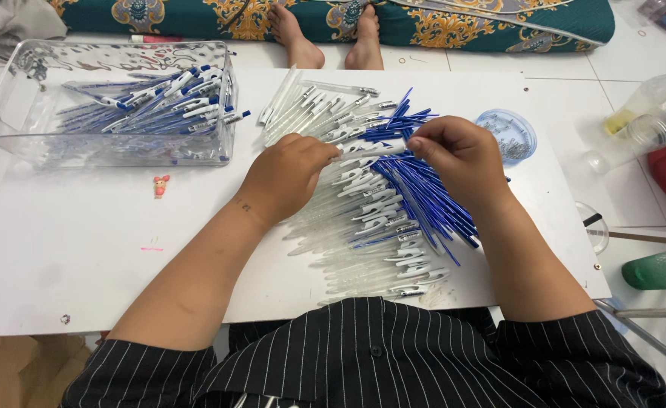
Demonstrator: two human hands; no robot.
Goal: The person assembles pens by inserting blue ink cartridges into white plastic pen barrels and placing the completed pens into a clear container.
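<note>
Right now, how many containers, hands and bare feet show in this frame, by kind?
Clear plastic bin of finished pens: 1
Small round blue dish: 1
Hands on one pen barrel, left hand and right hand: 2
Another person's bare feet: 2
Total: 6

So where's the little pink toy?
In the head view, the little pink toy lies on the white table, left of the left hand and just below the clear box of pens.
</note>
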